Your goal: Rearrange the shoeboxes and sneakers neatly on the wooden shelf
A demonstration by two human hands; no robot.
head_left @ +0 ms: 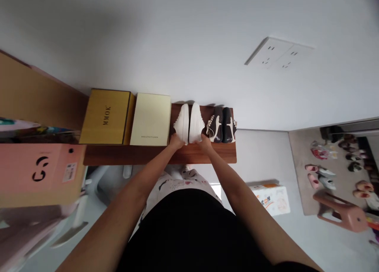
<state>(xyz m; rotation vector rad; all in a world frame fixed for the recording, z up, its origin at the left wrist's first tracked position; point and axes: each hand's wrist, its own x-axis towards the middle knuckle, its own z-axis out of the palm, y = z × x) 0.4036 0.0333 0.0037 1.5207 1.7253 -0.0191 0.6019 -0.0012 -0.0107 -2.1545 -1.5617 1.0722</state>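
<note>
The pair of white shoes [189, 124] stands side by side at the brown wooden table [148, 155]; whether it bears their full weight is hard to tell. The left hand [177, 141] is closed around the near end of the left shoe, the right hand [205, 142] around that of the right one. Just right of the white shoes sits a dark pair with cream trim [218, 126]. Left of them lies a cream box [150, 120], with a yellow MMOK box [104, 117] beyond it. A wall socket plate [280, 53] is above and right of the white shoes.

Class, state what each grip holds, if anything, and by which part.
White shoes: one in left grip, one in right grip, each held by its near end.
</note>
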